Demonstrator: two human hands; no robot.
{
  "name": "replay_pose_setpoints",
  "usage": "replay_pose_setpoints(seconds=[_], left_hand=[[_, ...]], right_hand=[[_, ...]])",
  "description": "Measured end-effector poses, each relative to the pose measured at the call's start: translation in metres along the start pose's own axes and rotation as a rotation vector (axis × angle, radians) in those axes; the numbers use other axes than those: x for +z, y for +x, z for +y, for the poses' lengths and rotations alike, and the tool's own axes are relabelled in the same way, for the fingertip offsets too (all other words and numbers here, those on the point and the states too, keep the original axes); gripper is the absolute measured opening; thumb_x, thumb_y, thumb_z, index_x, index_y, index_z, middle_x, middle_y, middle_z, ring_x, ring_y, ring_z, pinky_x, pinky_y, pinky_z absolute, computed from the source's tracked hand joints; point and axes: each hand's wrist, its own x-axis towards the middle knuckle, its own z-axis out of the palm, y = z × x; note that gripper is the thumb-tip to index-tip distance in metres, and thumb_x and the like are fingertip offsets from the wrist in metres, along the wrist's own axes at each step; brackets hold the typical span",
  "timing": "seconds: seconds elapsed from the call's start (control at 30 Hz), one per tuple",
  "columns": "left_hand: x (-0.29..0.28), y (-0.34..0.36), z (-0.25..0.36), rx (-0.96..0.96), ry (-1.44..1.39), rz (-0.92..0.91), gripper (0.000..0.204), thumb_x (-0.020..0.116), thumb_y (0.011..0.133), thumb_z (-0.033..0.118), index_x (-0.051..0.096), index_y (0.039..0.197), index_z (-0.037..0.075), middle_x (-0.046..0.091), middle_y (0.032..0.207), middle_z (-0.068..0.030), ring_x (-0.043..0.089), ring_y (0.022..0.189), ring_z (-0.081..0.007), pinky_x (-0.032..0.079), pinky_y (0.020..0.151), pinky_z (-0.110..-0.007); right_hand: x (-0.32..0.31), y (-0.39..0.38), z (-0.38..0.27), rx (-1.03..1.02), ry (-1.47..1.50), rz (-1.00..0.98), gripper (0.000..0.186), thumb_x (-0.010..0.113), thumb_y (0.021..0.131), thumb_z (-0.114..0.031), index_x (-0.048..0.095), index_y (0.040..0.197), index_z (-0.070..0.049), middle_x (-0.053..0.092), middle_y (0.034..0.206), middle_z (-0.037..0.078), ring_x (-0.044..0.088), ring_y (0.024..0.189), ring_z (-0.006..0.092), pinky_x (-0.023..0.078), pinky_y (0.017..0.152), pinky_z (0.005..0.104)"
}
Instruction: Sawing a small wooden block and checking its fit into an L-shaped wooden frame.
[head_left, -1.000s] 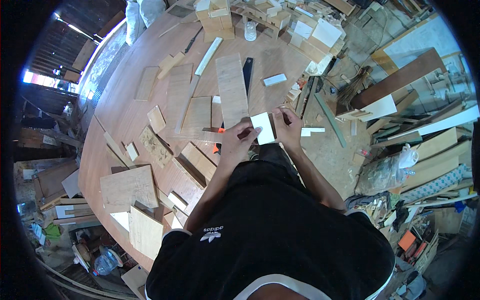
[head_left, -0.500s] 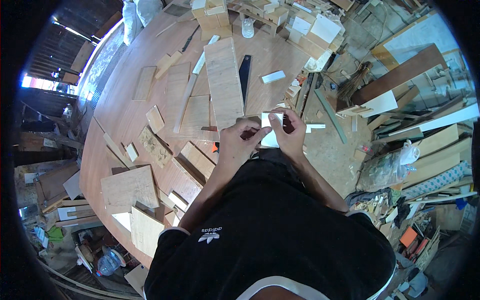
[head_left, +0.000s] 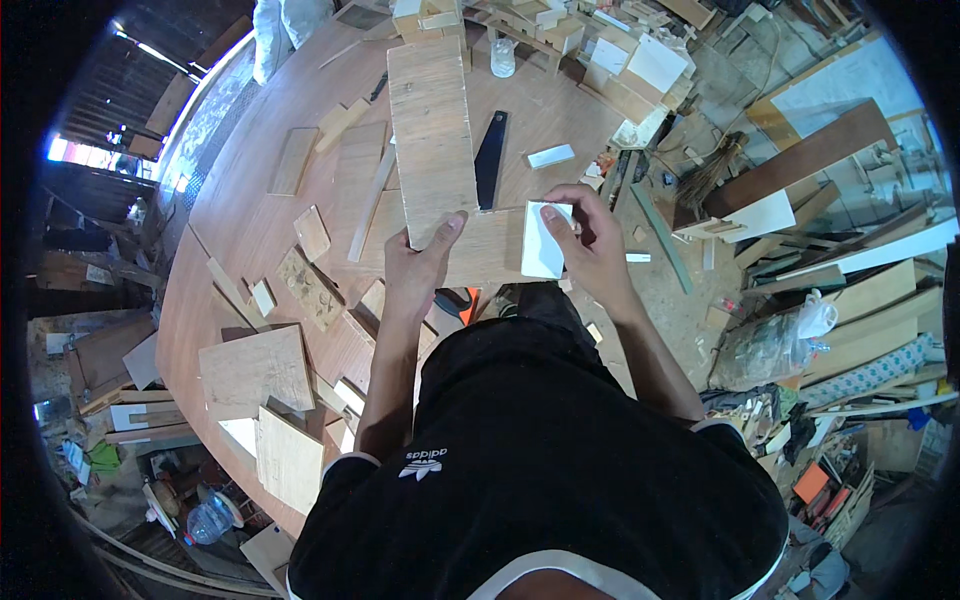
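Note:
My left hand (head_left: 425, 262) grips the near end of a long plywood board (head_left: 432, 140), its thumb lying on top. The board stretches away from me over the tabletop. In my right hand (head_left: 596, 245) is a small white-faced wooden block (head_left: 541, 246), pinched with the thumb on its white face; the block is just right of the board's near end. Beside the board lies a handsaw's dark tapered blade (head_left: 490, 160). An orange and black handle (head_left: 462, 303) shows near my waist, partly hidden.
Wood offcuts (head_left: 255, 372) lie over the left of the brown worktable (head_left: 235, 225). A white strip (head_left: 551, 156) and a clear jar (head_left: 503, 58) stand farther off. Stacked blocks (head_left: 640, 75) fill the far right. Planks (head_left: 800, 150) lean on the right.
My left hand has left the white-faced block and taken hold of the plywood board, which has shifted left and turned slightly. My right hand keeps the block, now held farther right of the left hand.

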Motion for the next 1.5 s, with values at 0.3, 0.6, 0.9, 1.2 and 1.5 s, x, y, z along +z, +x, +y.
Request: replay_pose_setpoints(seconds=[0.3,0.6,0.9,1.2,1.5], left_hand=[[0.0,-0.006,0.006,-0.09,0.073,0.052,0.042,0.074,0.081,0.029,0.065,0.102,-0.006,0.067,0.092,-0.0107,0.059,0.079,-0.0109,0.047,0.072,-0.023],[-0.005,-0.003,-0.004,-0.022,0.046,0.027,0.046,0.073,0.081,0.029,0.063,0.106,-0.009,0.066,0.096,-0.0123,0.061,0.084,-0.0136,0.047,0.076,-0.025],[-0.007,-0.007,0.007,-0.065,0.018,0.01,0.044,0.073,0.082,0.025,0.061,0.108,-0.008,0.066,0.102,-0.0138,0.062,0.088,-0.0149,0.048,0.08,-0.026],[-0.012,-0.009,0.004,0.039,-0.032,0.033,0.041,0.073,0.081,0.022,0.062,0.107,-0.008,0.066,0.1,-0.0133,0.062,0.088,-0.0149,0.048,0.081,-0.028],[-0.01,-0.014,0.007,0.073,0.086,0.118,0.039,0.072,0.083,0.024,0.063,0.106,-0.006,0.066,0.098,-0.0111,0.061,0.088,-0.0137,0.047,0.08,-0.026]], right_hand=[[-0.015,0.0,-0.022,-0.499,-0.832,-0.36,0.05,0.073,0.075,-0.029,0.057,0.119,-0.011,0.045,0.129,0.013,0.048,0.115,0.0312,0.033,0.102,0.0484],[-0.013,0.0,-0.047,-0.31,-0.891,-0.568,0.089,0.076,0.07,-0.032,0.029,0.141,-0.01,0.041,0.133,0.016,0.04,0.124,0.0354,0.033,0.105,0.0457],[-0.015,0.001,-0.043,-0.276,-0.75,-0.527,0.097,0.079,0.066,-0.028,0.024,0.143,-0.01,0.044,0.129,0.021,0.044,0.119,0.0362,0.032,0.105,0.0461],[-0.011,0.001,-0.044,-0.316,-0.806,-0.511,0.095,0.08,0.06,-0.028,0.031,0.14,-0.01,0.049,0.125,0.017,0.044,0.12,0.033,0.029,0.106,0.0467],[-0.008,-0.001,-0.044,-0.384,-0.939,-0.489,0.099,0.076,0.066,-0.042,0.023,0.144,-0.012,0.042,0.134,0.017,0.038,0.126,0.0306,0.025,0.109,0.0474]])
